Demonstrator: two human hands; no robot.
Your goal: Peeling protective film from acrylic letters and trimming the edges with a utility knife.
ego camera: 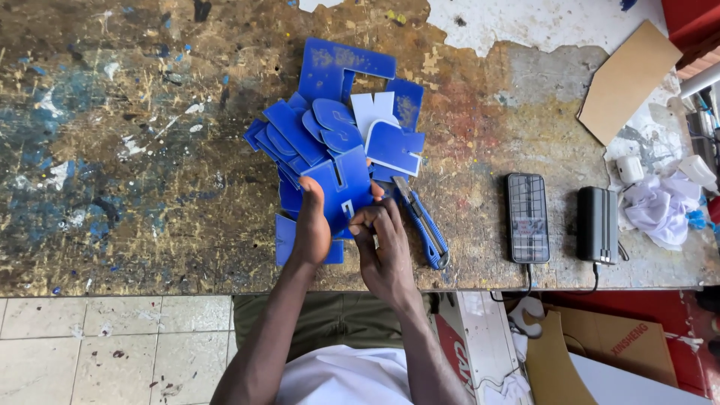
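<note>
The person is standing at a paint-scarred desk point(112, 150), both hands working on one blue cut-out piece point(341, 187) held just above the near edge of a heap of blue cut-out shapes point(330, 120). The left hand point(311, 225) is gripping the piece's left side, thumb lying up along its face, while the fingers point(371, 217) of the right hand point(386, 251) are pinching at its lower right corner, where a small white patch is showing. The piece is standing roughly upright in the view, its long axis running away from the person toward the heap, tilted a little to the right.

A blue utility knife point(424, 225) is lying just beside the right hand, blade end pointing toward the heap; to my eye a careless sweep of that wrist could catch the blade. The held piece could also slip and knock the loosely stacked shapes askew. Further right, a phone point(528, 217) and a black power bank point(597, 223) are lying well apart from the work.
</note>
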